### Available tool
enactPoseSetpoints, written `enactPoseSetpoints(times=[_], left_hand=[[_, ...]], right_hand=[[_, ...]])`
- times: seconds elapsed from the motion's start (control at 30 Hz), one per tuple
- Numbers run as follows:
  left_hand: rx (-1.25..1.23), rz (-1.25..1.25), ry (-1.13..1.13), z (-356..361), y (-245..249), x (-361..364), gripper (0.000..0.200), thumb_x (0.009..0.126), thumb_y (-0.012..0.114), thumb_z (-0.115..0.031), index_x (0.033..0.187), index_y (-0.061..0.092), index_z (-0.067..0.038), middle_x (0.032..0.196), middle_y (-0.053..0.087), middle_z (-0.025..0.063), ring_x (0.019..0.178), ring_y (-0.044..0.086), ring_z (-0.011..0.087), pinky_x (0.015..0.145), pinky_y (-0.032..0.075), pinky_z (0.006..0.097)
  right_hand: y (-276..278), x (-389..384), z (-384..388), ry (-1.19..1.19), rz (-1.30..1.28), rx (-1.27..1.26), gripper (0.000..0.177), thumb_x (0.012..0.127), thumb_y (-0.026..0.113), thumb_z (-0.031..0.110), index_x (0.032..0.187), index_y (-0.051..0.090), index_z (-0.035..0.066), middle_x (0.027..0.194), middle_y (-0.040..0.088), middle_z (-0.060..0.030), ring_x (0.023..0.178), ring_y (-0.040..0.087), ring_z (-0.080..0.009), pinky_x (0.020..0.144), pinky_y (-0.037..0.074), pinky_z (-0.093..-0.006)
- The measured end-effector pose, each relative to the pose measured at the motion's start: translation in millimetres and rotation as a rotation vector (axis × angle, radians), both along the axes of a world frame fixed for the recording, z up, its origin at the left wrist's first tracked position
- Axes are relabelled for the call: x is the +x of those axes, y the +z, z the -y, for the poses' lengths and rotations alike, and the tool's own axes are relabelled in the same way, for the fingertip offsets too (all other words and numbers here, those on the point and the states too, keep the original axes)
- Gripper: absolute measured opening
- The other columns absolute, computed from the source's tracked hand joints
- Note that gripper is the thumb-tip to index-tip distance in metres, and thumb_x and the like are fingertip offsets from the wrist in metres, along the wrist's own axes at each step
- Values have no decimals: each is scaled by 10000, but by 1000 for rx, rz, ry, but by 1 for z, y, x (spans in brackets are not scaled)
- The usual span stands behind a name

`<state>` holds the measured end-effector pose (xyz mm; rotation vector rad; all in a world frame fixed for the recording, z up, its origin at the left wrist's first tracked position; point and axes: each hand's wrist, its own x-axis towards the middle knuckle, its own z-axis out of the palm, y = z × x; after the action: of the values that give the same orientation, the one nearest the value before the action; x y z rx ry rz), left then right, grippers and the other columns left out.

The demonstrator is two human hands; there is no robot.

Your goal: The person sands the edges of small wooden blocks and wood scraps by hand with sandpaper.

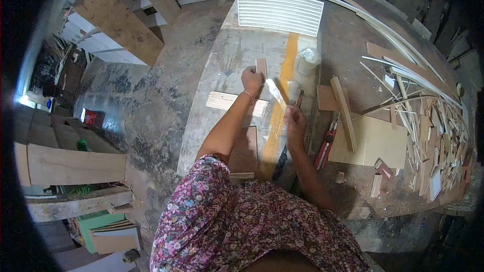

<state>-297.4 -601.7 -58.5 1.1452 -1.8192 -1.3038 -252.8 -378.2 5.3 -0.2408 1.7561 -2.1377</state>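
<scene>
Wood block in left hand grip | right hand grips pale strip

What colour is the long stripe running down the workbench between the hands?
Yellow: the long painted stripe shows best in the head view.

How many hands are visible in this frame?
2. The left hand grips a small wood block over the bench; the right hand, nearer the body, holds a pale thin strip. No other person's hands show.

Dim daylight, fisheye-warped dark edges
</scene>
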Motion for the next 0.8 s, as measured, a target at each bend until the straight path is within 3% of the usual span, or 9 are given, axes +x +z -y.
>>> enactPoseSetpoints(times=[0.1, 0.2, 0.23, 0.37, 0.47, 0.53, 0.6, 0.67, 0.8], left_hand=[[-290, 8, 8, -16, 19, 11, 248, 674, 602, -57, 911, 638, 10, 758, 628, 177, 666, 600, 271, 637, 466, 344], [-85, -110, -103, -22, 19, 29, 238, 696, 593, -75, 914, 637, 8, 754, 630, 171, 673, 603, 254, 637, 465, 331], [-131, -45, -94, -37, 48, 46, 207, 720, 578, -91, 891, 634, 12, 748, 628, 170, 673, 605, 234, 630, 464, 314], [158, -215, -222, -60, 56, 106, 125, 765, 561, -79, 840, 617, 4, 756, 631, 80, 716, 570, 128, 671, 457, 272], [152, -85, -553, -87, 100, 177, 219, 774, 636, -78, 963, 595, 24, 854, 618, 37, 817, 560, 134, 770, 456, 273], [83, 87, -803, -101, 106, 221, 392, 737, 690, -150, 1068, 561, 16, 1026, 582, 97, 923, 542, 163, 816, 449, 294], [-224, 199, -1060, -119, 114, 255, 557, 698, 718, -216, 1164, 492, -11, 1197, 476, 163, 1069, 488, 221, 868, 430, 351], [-426, 759, -910, -154, 138, 277, 656, 665, 733, -246, 1208, 431, -34, 1269, 393, 183, 1174, 398, 284, 922, 385, 410], [-449, 689, -899, -157, 89, 288, 520, 730, 659, -174, 1179, 449, -15, 1210, 462, 146, 1158, 403, 305, 931, 364, 418]], right_hand=[[-6, 1, 17, 47, 52, -71, 169, 874, 540, 192, 913, 566, 31, 641, 452, 41, 573, 400, -51, 539, 327, -197], [-1, 4, 28, 86, 46, -82, 151, 881, 525, 186, 871, 554, 39, 625, 435, 41, 557, 388, -53, 520, 316, -205], [1, 6, 28, 99, 38, -68, 148, 884, 521, 186, 853, 549, 44, 621, 431, 41, 554, 386, -54, 516, 314, -207], [-4, 21, 20, 98, 71, -101, 167, 886, 523, 214, 770, 511, 95, 605, 407, 46, 521, 381, -51, 488, 307, -205], [-10, 30, 6, 190, 206, -149, 149, 864, 558, 191, 898, 548, 47, 658, 465, 38, 557, 412, -67, 520, 349, -214], [-8, 43, -2, 178, 209, -72, 150, 872, 550, 201, 846, 549, 53, 632, 455, 35, 527, 395, -62, 491, 321, -207], [-11, 50, -10, 210, 180, 22, 165, 884, 532, 193, 785, 533, 62, 605, 438, 32, 493, 383, -58, 457, 306, -203], [-32, 56, -15, 235, 162, -6, 158, 883, 533, 182, 785, 539, 58, 610, 443, 29, 498, 384, -59, 464, 308, -207], [-26, 68, -18, 264, 139, -12, 194, 872, 547, 225, 857, 576, 34, 649, 457, 33, 577, 398, -68, 530, 319, -222]])
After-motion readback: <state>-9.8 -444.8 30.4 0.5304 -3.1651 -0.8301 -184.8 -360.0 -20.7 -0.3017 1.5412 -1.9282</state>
